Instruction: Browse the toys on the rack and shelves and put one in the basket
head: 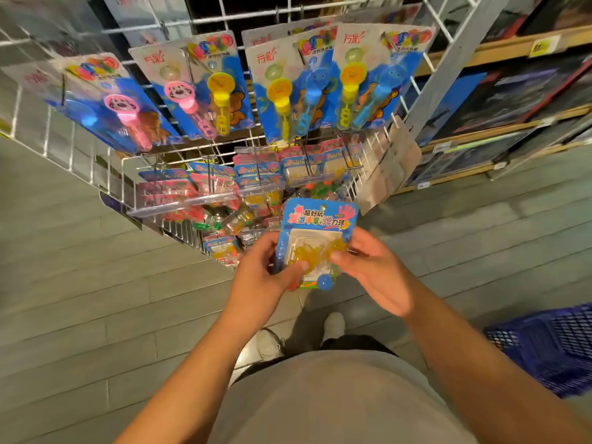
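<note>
Head view, looking down: both hands hold one blister-card toy pack [315,241] in front of the wire rack [224,161]. Risks first. The basket [551,347] sits on the floor well to the right and nearer the person than the pack, partly out of frame, so a blind drop or toss w/o looking could miss it or catch the rim. The grip is mostly fingertips and thumbs on a slick plastic blister, so the pack could slip or tilt when one hand lets go for the transfer. The rack's hooks w/ other hanging packs [211,184] are just beyond the pack on the far side; a swing forward could snag or knock them. Now position: left hand [266,274] is curled round the pack's left edge, thumb pressed on the front over the yellow jelly toy [307,254]; right hand [368,267] pinches the right edge, thumb on the blister front, fingers behind, prob. supporting the card's back, though they're hidden. Pack is upright-ish, face toward the camera, between the hands, above the shoes [301,338], apart from rack and basket. Bubble-wand cards [288,91] hang higher on the rack, untouched.
</note>
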